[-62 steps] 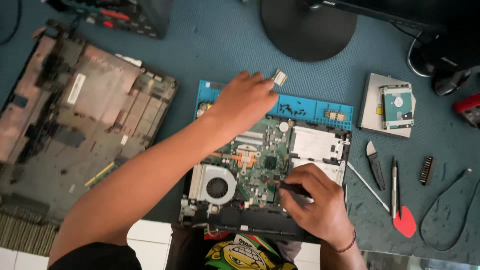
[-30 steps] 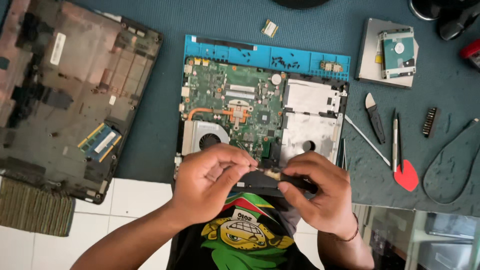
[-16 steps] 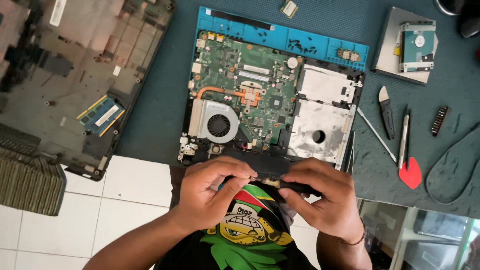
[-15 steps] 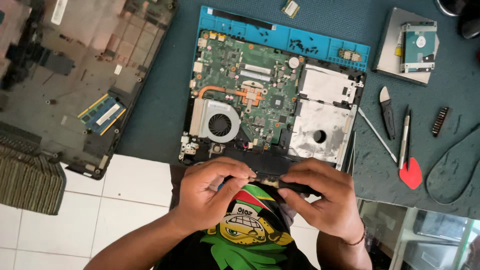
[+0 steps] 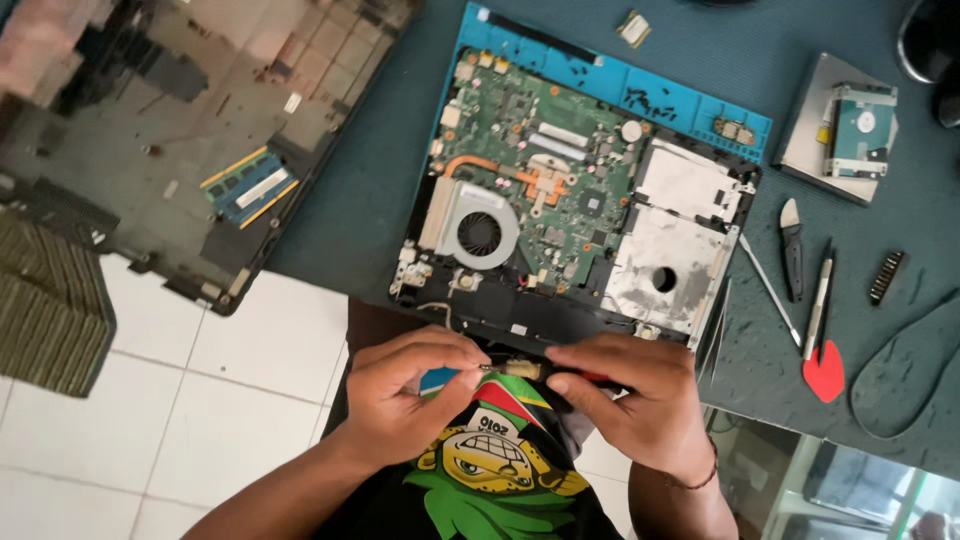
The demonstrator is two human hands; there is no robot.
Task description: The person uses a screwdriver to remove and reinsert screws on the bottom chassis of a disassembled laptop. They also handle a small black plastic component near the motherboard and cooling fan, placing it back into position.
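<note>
Hands (image 5: 520, 395) meet at chest, fingertips pinching a screwdriver (image 5: 520, 370).

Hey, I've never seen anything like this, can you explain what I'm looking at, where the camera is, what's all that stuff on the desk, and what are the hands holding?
This is one view from a camera worn on a person's head, looking down at their own two bare hands. The left hand and right hand meet in front of the chest and together hold a small screwdriver; the left fingertips pinch its metal tip. Just beyond them, an opened laptop lies on a blue mat, showing its green circuit board and round fan. The removed bottom cover lies to the left. To the right are a hard drive, thin hand tools and a red pick.
</note>
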